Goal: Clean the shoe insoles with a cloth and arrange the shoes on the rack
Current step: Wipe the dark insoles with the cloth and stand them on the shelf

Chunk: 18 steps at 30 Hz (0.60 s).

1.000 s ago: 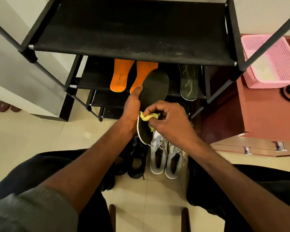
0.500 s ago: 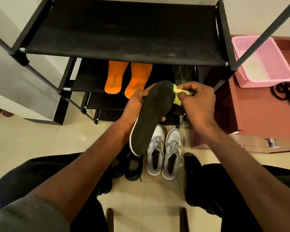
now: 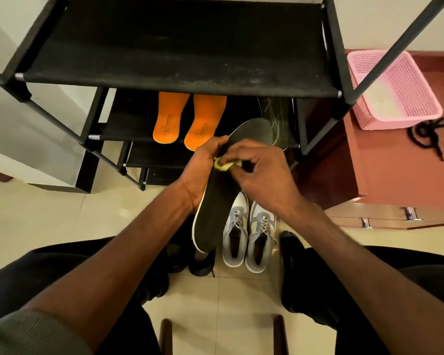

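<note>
My left hand (image 3: pixel 201 172) grips a long black insole (image 3: pixel 217 213) with a white edge, held lengthwise over the floor. My right hand (image 3: pixel 263 178) pinches a small yellow cloth (image 3: pixel 223 166) and presses it on the middle of that insole. Two orange insoles (image 3: pixel 187 119) lie on the second shelf of the black shoe rack (image 3: pixel 180 47). Another dark insole (image 3: pixel 276 116) with pale lines lies to their right. A pair of grey and white sneakers (image 3: pixel 249 234) stands on the floor below my hands, with black shoes (image 3: pixel 200 265) to its left, partly hidden.
A pink mesh basket (image 3: pixel 392 88) sits on a reddish cabinet (image 3: pixel 395 180) at the right, beside a black cord (image 3: pixel 431 134). My knees in dark trousers frame the tiled floor (image 3: pixel 36 221). A wooden stool's legs (image 3: pixel 164 336) show at the bottom.
My right hand has wiped the cloth from the insole's heel to its toe and back down to the middle. My left hand has kept its grip.
</note>
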Available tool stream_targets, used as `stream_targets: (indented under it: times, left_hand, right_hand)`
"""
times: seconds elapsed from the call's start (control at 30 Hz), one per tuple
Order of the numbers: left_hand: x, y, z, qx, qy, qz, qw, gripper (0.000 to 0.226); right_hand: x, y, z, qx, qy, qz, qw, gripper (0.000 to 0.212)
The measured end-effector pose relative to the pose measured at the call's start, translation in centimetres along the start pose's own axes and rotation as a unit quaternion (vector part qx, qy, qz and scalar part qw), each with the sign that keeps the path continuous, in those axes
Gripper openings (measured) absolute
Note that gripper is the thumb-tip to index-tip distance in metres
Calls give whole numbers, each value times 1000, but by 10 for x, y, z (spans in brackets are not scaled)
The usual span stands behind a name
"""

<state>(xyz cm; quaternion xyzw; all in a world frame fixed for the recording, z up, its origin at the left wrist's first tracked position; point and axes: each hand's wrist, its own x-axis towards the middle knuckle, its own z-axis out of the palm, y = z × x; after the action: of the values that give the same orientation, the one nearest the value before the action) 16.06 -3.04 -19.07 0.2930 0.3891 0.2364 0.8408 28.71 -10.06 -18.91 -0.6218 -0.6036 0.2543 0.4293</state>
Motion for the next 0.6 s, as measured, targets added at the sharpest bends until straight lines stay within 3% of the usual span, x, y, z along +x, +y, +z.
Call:
stream_targets:
  times: [0.1,0.2,0.3,0.4,0.6]
  left_hand:
    - [-2,6,-6,34,65,-30,997,46]
    - [-4,13,-3,14,92,-14,996,47]
    - [0,18,-8,-7,127,14,992,43]
    - [2,24,-15,-10,147,31,989,41]
    - [6,24,-19,4,171,23,985,38]
  right_hand:
    - [-1,-3,-5,61,-100,72,991,20]
    - [5,-4,-17,136,-22,175,975,19]
    - [7,1,-28,213,27,313,925,22]
    - [4,10,-32,294,-47,422,856,19]
    - [0,9,-21,319,-172,435,824,46]
